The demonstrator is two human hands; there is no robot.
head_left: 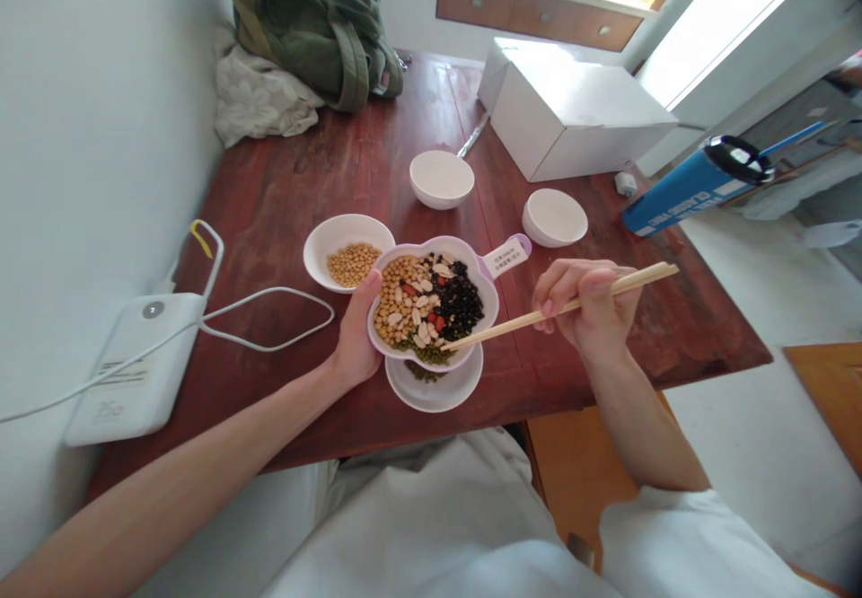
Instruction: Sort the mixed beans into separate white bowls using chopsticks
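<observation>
My left hand (359, 333) grips the left rim of a flower-shaped dish (492, 297) with a labelled handle. Inside lie yellow soybeans (399, 288), black beans (461, 303), green mung beans (431, 356), and pale and reddish peanuts mixed among them. In my right hand (593, 306) is a pair of wooden chopsticks (646, 277), their tips down at the mung beans. The dish is held over a white bowl (437, 398) with some mung beans in it, partly hidden underneath. Just behind my left hand stands another white bowl (316, 252) of soybeans.
Two more white bowls, one in the middle (441, 187) and one at right (553, 221), stand farther back. Behind are a white box (572, 113) and a green bag (316, 23). A blue bottle (700, 185) is at right; a white power bank (135, 373) with a cable lies left.
</observation>
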